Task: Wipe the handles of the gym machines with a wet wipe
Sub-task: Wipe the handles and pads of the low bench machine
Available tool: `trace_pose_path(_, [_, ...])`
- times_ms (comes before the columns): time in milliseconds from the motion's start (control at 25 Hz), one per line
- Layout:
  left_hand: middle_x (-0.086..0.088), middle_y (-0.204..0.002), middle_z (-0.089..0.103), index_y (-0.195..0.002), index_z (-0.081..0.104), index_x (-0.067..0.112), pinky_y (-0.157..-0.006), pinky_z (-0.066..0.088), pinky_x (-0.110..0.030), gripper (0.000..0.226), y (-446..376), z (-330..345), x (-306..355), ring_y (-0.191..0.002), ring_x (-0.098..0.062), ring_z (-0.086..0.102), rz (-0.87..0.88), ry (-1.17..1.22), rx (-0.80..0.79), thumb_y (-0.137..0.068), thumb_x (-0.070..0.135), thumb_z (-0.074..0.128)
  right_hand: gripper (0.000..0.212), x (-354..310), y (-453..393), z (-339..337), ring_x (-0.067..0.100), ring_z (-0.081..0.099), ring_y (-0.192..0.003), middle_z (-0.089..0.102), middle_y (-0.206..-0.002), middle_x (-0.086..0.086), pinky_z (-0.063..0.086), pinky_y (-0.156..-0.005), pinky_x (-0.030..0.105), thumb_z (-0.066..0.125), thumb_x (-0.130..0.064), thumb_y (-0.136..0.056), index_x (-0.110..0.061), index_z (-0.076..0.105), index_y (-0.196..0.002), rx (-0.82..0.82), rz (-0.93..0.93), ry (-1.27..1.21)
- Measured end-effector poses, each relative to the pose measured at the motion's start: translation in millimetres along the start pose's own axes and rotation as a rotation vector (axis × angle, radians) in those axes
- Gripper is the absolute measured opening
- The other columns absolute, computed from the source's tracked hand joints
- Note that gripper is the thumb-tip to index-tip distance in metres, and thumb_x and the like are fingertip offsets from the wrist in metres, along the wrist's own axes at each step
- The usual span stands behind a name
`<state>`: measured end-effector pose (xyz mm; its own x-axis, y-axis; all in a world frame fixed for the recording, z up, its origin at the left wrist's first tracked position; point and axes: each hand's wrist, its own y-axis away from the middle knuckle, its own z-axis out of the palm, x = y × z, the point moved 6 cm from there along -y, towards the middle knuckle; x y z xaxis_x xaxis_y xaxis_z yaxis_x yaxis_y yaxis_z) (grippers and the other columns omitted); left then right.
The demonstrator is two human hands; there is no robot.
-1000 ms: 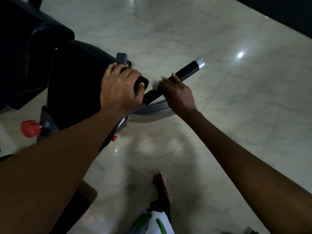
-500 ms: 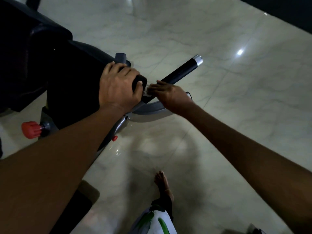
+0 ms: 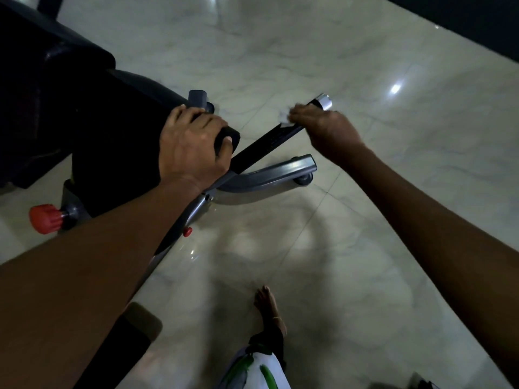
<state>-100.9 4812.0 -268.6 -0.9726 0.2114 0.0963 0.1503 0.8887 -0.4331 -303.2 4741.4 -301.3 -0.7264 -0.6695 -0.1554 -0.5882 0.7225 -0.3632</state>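
A black foam-covered handle (image 3: 266, 143) with a silver end cap (image 3: 323, 101) sticks out from the gym machine toward the upper right. My right hand (image 3: 327, 129) grips this handle near its outer end, with a white wet wipe (image 3: 284, 117) pressed between the fingers and the handle; only a small edge of the wipe shows. My left hand (image 3: 193, 144) is wrapped around the black padded end (image 3: 230, 135) of the machine beside the handle's base.
The machine's dark seat and body (image 3: 70, 113) fill the upper left. A red knob (image 3: 45, 219) sticks out at the left, and a grey base leg with a wheel (image 3: 280, 172) lies under the handle. My bare foot (image 3: 268, 307) stands on the pale marble floor (image 3: 393, 192).
My right hand with the wipe first slid down to the handle's base, then out along it to near the silver end cap. My left hand has kept its grip.
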Motion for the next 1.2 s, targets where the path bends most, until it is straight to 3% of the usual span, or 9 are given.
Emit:
trace_pose_path(120, [-0.009,-0.103,0.070,-0.101,0.068,0.010,-0.106,0.032,-0.044,0.041,-0.5,2.0,-0.5,-0.107,-0.030,0.057,0.000,0.008,-0.018,-0.084,0.035,0.041,0.043,26.0,-5.6,-6.1,0.034,0.062,-0.107,0.063,-0.120,0.017,0.055,-0.078,0.048,0.044,0.013,-0.076,-0.003,0.067,-0.109,0.058,0.211,0.021])
trace_pose_path(280, [-0.010,-0.102,0.070,-0.102,0.068,0.010,-0.106,0.031,-0.043,0.042,-0.4,2.2,-2.2,-0.108,-0.030,0.057,-0.001,0.008,-0.015,-0.084,0.036,0.040,0.046,7.9,1.0,0.4,0.033,0.063,-0.106,0.063,-0.120,0.017,0.056,-0.072,0.043,0.040,0.010,-0.075,-0.004,0.066,-0.110,-0.013,0.029,0.044])
trace_pose_path(400, [-0.010,-0.102,0.070,-0.101,0.068,0.009,-0.106,0.032,-0.044,0.042,0.1,2.0,-0.6,-0.107,-0.030,0.057,0.005,0.014,-0.003,-0.084,0.035,0.041,0.046,40.8,0.7,-8.7,0.030,0.056,-0.118,0.055,-0.132,0.012,0.049,-0.093,0.042,0.038,0.004,-0.082,-0.008,0.061,-0.120,0.079,0.411,-0.019])
trace_pose_path(520, [-0.011,-0.101,0.070,-0.099,0.069,0.007,-0.104,0.034,-0.045,0.040,0.3,1.3,-1.4,-0.105,-0.031,0.058,0.019,0.016,0.013,-0.083,0.033,0.043,0.053,7.3,15.6,5.1,0.029,0.057,-0.117,0.053,-0.133,0.011,0.051,-0.086,0.037,0.039,0.011,-0.079,-0.008,0.060,-0.124,0.240,0.650,-0.078])
trace_pose_path(600, [-0.011,-0.101,0.070,-0.099,0.069,0.007,-0.104,0.034,-0.045,0.040,1.1,1.2,-2.7,-0.104,-0.031,0.058,0.014,0.015,0.018,-0.083,0.033,0.042,0.054,-19.2,19.7,15.1,0.032,0.055,-0.119,0.057,-0.128,0.016,0.053,-0.079,0.036,0.040,0.019,-0.073,-0.001,0.062,-0.119,0.267,0.555,-0.082])
trace_pose_path(720, [-0.011,-0.102,0.070,-0.101,0.068,0.009,-0.105,0.032,-0.043,0.042,-0.1,3.8,-1.8,-0.107,-0.030,0.057,0.016,0.014,0.006,-0.084,0.035,0.041,0.049,-12.0,4.1,4.8,0.030,0.049,-0.125,0.056,-0.130,0.015,0.048,-0.092,0.039,0.039,0.013,-0.079,-0.002,0.060,-0.121,0.138,0.405,0.038])
trace_pose_path(960, [-0.010,-0.105,0.069,-0.103,0.068,0.010,-0.107,0.030,-0.042,0.044,-0.4,3.7,-3.5,-0.108,-0.030,0.056,-0.001,0.006,-0.015,-0.083,0.037,0.038,0.032,7.6,-18.3,-3.5,0.027,0.046,-0.119,0.055,-0.123,0.011,0.042,-0.091,0.035,0.038,-0.012,-0.094,-0.012,0.059,-0.118,-0.108,0.488,0.129])
trace_pose_path(1120, [-0.009,-0.105,0.069,-0.102,0.068,0.011,-0.107,0.030,-0.042,0.043,-1.6,3.8,-0.5,-0.107,-0.030,0.056,0.013,0.005,-0.018,-0.083,0.036,0.039,0.031,8.8,-24.4,2.6,0.032,0.045,-0.120,0.057,-0.118,0.021,0.014,-0.116,0.034,0.038,-0.007,-0.092,-0.001,0.057,-0.115,-0.140,0.556,0.190])
trace_pose_path(1200, [-0.010,-0.104,0.069,-0.101,0.068,0.010,-0.106,0.031,-0.042,0.041,-0.5,3.2,-1.3,-0.106,-0.030,0.056,0.013,0.006,-0.008,-0.084,0.035,0.040,0.030,-1.4,-23.9,4.7,0.030,0.043,-0.123,0.056,-0.119,0.021,0.016,-0.117,0.036,0.038,-0.005,-0.092,0.001,0.057,-0.115,-0.128,0.551,0.169])
